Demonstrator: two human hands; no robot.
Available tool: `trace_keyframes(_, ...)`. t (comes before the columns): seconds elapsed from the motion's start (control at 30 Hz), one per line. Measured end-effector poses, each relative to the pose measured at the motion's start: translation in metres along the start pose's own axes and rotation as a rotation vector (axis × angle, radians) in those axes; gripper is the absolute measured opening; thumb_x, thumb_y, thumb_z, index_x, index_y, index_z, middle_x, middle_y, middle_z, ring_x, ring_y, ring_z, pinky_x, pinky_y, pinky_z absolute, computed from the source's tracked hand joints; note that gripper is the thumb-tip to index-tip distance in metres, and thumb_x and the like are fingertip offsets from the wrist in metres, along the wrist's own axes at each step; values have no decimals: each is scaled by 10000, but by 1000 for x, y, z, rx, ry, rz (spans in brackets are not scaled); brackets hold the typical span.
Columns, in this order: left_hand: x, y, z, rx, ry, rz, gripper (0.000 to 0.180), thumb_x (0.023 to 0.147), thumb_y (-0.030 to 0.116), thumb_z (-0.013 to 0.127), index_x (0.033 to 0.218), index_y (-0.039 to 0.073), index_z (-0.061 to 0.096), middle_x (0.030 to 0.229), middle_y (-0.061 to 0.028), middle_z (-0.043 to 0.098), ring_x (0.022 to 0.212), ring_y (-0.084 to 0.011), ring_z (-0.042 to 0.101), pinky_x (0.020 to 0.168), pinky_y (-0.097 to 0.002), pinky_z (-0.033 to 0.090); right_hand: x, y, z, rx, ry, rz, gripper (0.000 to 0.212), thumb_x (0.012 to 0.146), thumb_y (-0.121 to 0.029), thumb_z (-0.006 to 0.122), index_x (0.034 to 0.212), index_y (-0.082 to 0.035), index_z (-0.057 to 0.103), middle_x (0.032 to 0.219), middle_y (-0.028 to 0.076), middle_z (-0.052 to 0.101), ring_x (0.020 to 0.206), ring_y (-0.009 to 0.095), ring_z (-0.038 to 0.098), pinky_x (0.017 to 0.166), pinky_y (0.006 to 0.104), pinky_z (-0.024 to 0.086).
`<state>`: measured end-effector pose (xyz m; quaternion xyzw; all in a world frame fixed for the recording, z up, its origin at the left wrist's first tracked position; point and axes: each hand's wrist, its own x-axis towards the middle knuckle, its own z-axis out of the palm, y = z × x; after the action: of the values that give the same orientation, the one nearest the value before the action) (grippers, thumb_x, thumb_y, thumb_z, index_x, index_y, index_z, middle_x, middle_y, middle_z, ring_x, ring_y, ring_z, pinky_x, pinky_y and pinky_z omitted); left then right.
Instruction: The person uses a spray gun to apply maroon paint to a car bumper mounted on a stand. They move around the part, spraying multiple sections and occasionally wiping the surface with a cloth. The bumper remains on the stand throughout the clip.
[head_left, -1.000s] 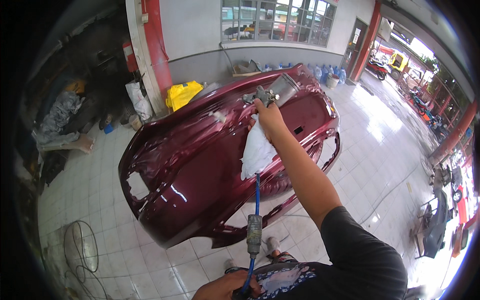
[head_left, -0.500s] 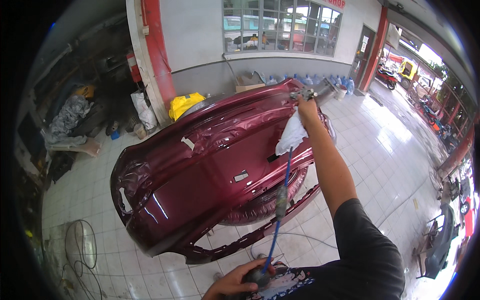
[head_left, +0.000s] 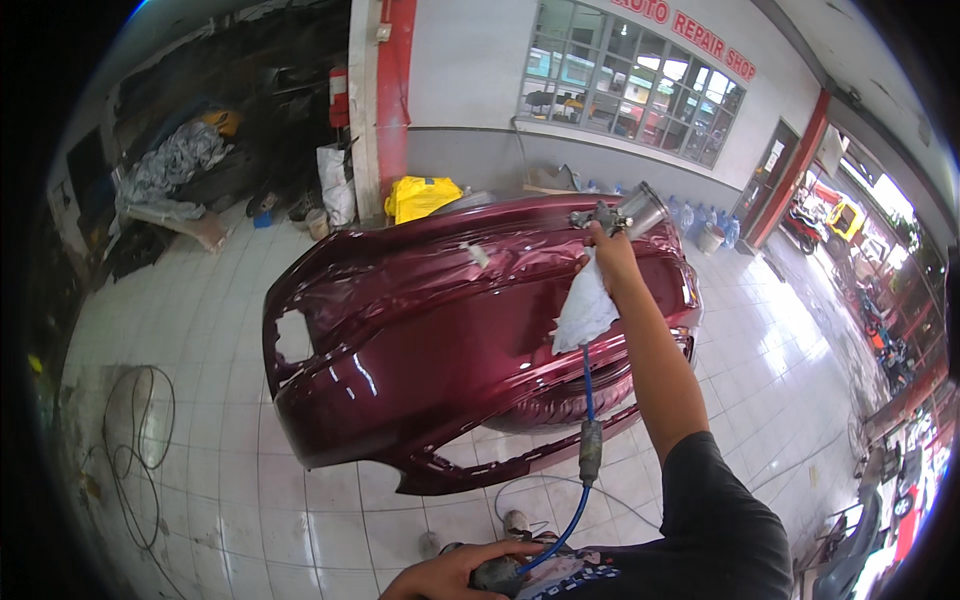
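A burgundy bumper (head_left: 430, 345) gleams with a smooth, mirror-like gloss, crinkled film-like sheeting (head_left: 528, 257) creased along its upper side. Above the bumper, a metal spray gun (head_left: 602, 217) carries a dull silvery cup (head_left: 643, 212), with soft, rumpled white cloth (head_left: 585, 308) below; a smooth blue hose (head_left: 571, 527) hangs at the bumper's near side. Pale floor tiles (head_left: 225, 450) shine around the bumper; behind it sit clear plastic bottles (head_left: 697, 218) and a creased, plastic-looking yellow bag (head_left: 422, 201).

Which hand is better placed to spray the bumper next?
Probably the right hand: it grips the spray gun over the bumper, while the left hand is low, well away, near the hose.
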<state>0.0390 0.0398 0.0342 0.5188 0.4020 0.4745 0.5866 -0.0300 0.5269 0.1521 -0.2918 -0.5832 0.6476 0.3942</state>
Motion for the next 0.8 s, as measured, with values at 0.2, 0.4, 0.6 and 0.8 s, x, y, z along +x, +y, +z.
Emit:
trace_keyframes(0.2,-71,0,-8,-7,-15,70,828,843,281,828,1522,46,418,1412,-157,549,1301,-274,521,1120,-400,369,-90,19,128,71,-152,39,206,1016,-236,605,1010,-80,469,695,57,515,462,186,527,419,376,504)
trace_keyframes(0.4,-97,1,-12,-1,-59,2,828,837,259,832,1524,55,418,1379,-171,575,1270,-279,549,1093,-388,391,-151,50,216,52,-334,83,300,1011,-288,628,1172,-92,469,881,93,589,576,219,580,471,403,537)
trace_keyframes(0.6,-86,17,-13,39,-54,-90,873,813,237,850,1539,69,397,1336,-178,603,1248,-281,568,1097,-379,390,-139,31,194,92,-348,134,282,1018,-271,611,1140,-77,446,842,79,557,514,199,554,453,400,535)
trace_keyframes(0.8,-33,24,-11,98,-65,-24,876,810,206,852,1540,58,391,1311,-172,611,1226,-270,578,1093,-382,397,-17,25,62,-118,-111,-180,261,1009,-221,623,1181,-54,520,860,79,600,620,187,574,492,345,512)
